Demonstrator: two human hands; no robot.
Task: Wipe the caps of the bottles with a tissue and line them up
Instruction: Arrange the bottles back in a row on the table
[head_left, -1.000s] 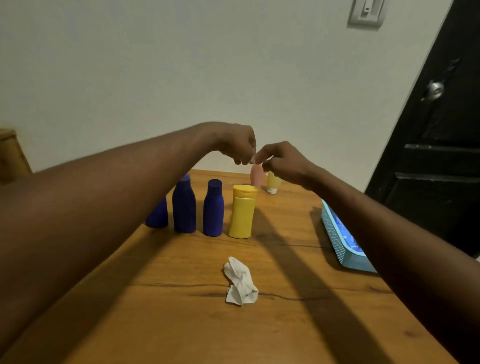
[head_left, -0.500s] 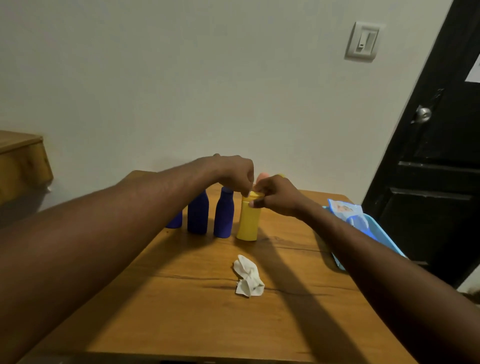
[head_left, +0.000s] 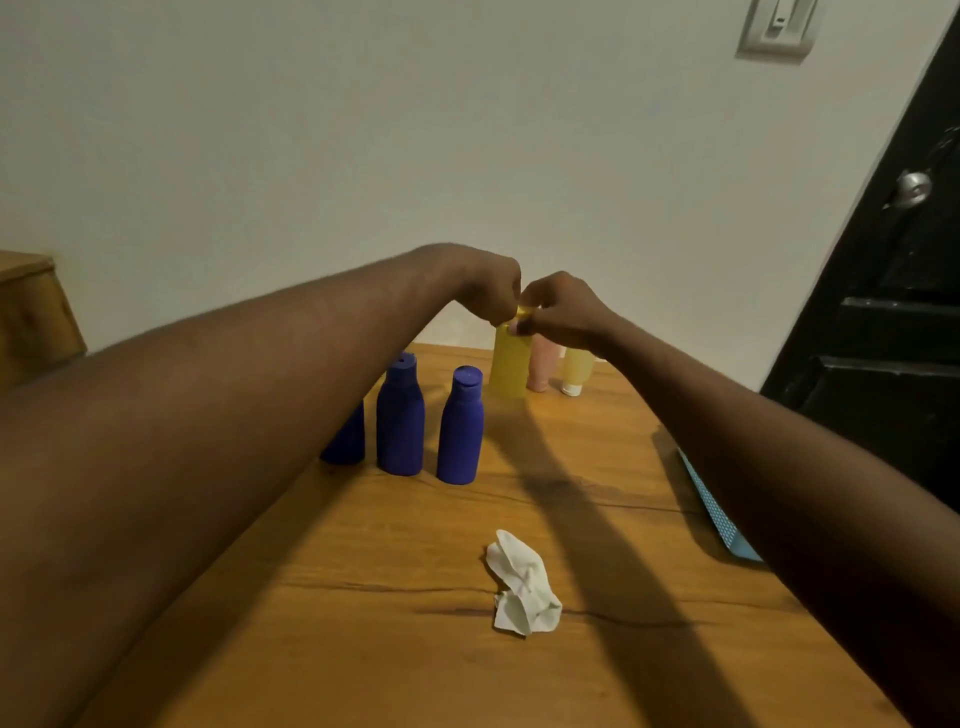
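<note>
Together, left hand (head_left: 491, 288) and right hand (head_left: 569, 312) pinch the yellow cap (head_left: 524, 310) over a wooden table (head_left: 363, 649), pale wall (head_left: 363, 130) behind.

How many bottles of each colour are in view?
Blue bottles: 3 (one partly hidden)
Yellow bottle: 1
Pink bottle: 1
Pale yellow bottle with white cap: 1
Total: 6
</note>
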